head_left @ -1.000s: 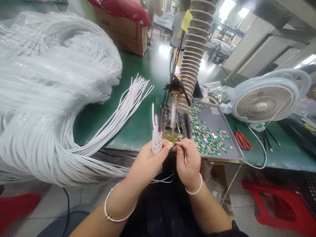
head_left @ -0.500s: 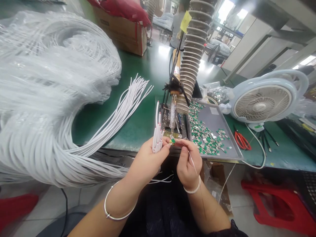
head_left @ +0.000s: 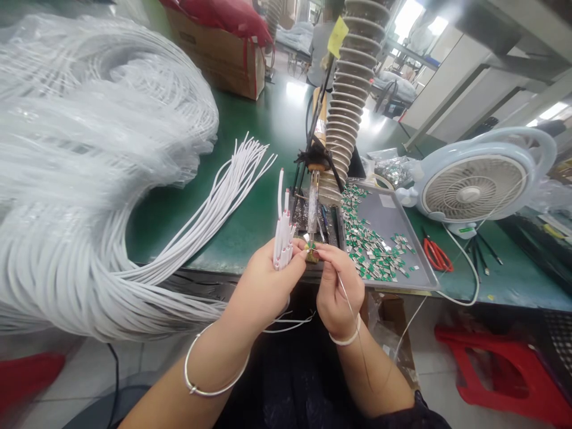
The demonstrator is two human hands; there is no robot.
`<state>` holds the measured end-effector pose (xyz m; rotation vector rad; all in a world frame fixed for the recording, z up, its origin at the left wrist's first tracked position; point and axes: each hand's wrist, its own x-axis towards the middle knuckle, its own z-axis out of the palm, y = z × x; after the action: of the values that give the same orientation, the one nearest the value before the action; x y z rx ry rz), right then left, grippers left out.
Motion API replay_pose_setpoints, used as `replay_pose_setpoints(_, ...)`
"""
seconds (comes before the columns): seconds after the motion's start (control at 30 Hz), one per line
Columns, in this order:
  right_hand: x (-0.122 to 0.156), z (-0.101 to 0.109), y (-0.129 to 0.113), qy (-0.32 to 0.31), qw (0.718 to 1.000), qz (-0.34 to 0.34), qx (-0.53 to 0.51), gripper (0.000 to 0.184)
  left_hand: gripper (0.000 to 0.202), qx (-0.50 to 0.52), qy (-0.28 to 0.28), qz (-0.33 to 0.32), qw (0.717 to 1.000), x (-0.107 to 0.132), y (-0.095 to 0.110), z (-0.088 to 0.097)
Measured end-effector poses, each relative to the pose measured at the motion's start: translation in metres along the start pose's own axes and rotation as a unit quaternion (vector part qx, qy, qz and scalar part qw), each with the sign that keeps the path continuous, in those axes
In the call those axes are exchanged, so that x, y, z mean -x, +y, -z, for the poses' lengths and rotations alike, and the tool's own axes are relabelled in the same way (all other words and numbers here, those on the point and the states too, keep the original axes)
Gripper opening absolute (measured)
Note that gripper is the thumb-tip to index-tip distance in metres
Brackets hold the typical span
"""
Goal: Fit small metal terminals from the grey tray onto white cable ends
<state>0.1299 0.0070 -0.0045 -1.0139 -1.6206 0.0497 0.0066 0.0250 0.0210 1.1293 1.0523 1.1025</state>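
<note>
My left hand (head_left: pixel 263 286) is closed round a bunch of short white wire ends (head_left: pixel 282 238) with red tips that stand upright above the fist. My right hand (head_left: pixel 339 286) pinches a small green and silver part (head_left: pixel 311 245) against my left thumb, just under the tip of the soldering iron (head_left: pixel 313 205) clamped upright on the bench. A thin strand of wire (head_left: pixel 348 301) runs down over my right wrist. Both hands hover at the front edge of the green table (head_left: pixel 250 226).
A huge bundle of white cables in clear plastic (head_left: pixel 89 179) fills the left. A grey tray (head_left: pixel 402 226) holds several green parts. Behind it stand a ribbed hose (head_left: pixel 348 101) and a desk fan (head_left: pixel 478 185). Red scissors (head_left: pixel 438 255) lie right; a red stool (head_left: pixel 496 369) stands below.
Both hands rose slightly and moved closer to the iron tip. My right fingers shifted from a thin silver tool or wire to pinching the small green part at my left thumb.
</note>
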Motion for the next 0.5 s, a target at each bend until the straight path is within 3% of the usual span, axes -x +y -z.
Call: replay_pose_setpoints(0.5, -0.0046, 0.0016, -0.0049, -0.011, 1.000, 0.001, 0.020, 0.028, 0.010, -0.032, 0.024, -0.015, 0.999, 0.0034, 0.0093, -0.0012)
